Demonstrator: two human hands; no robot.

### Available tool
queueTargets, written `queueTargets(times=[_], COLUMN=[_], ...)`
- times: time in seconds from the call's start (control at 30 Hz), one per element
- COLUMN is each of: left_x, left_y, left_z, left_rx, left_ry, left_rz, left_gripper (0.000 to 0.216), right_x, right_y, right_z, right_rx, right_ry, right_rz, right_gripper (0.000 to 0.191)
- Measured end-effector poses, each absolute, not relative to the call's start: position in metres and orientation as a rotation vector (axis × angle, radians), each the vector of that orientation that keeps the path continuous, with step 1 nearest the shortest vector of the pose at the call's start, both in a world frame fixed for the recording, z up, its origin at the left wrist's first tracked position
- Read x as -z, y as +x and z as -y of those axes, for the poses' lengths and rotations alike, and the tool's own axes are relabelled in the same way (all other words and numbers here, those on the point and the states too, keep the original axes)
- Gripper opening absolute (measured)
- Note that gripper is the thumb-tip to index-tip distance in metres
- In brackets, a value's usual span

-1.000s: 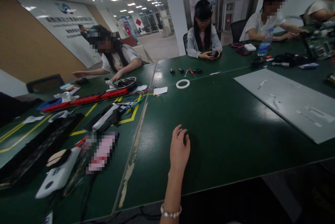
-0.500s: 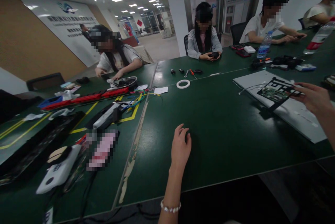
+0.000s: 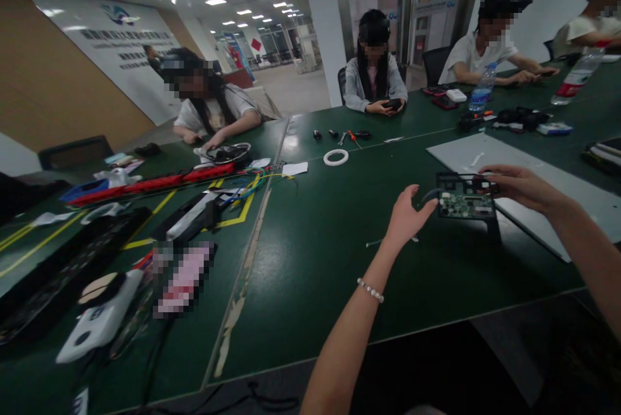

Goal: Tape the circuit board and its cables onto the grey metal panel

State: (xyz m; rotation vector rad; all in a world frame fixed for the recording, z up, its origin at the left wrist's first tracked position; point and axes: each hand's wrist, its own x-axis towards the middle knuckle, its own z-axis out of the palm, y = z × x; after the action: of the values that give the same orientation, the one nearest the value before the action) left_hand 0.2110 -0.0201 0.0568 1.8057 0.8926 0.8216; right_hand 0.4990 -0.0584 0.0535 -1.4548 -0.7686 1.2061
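My right hand [image 3: 517, 185] grips the right end of a black frame carrying a green circuit board [image 3: 463, 203], held just above the dark green table [image 3: 315, 253]. My left hand [image 3: 407, 218] is raised off the table with its fingers apart, reaching toward the board's left edge and nearly touching it. A bead bracelet [image 3: 371, 290] sits on my left wrist. A thin white wire trails from the board over the table under my left hand.
A grey panel [image 3: 533, 172] lies on the table at the right. A white tape ring [image 3: 336, 157], small tools [image 3: 347, 136], a red power strip [image 3: 160, 182] with coloured wires, and black cases on the left. Several people sit across the table with phones and bottles.
My right hand has carried the circuit board leftward from over the grey panel toward the middle. My left hand lifted off the table and moved right to meet it.
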Motion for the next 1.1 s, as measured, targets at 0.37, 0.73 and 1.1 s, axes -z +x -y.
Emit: queueTargets(times=[0.37,0.73,1.1], left_x=[-0.006,-0.006,-0.024], left_y=[0.222,0.222,0.195], left_z=[0.005,0.009,0.006], left_rx=[-0.746,-0.824,-0.905], left_ry=[1.259,1.35,1.309], left_rz=[-0.834,-0.867,-0.895], left_gripper=[0.036,0.032,0.032], right_x=[-0.045,-0.035,-0.037], right_y=[0.46,0.471,0.519], right_z=[0.046,0.039,0.069], right_rx=[-1.226,-0.865,-0.604], right_ry=[-1.626,-1.976,-1.622], right_rz=[1.25,1.484,0.808], right_gripper=[0.054,0.045,0.036])
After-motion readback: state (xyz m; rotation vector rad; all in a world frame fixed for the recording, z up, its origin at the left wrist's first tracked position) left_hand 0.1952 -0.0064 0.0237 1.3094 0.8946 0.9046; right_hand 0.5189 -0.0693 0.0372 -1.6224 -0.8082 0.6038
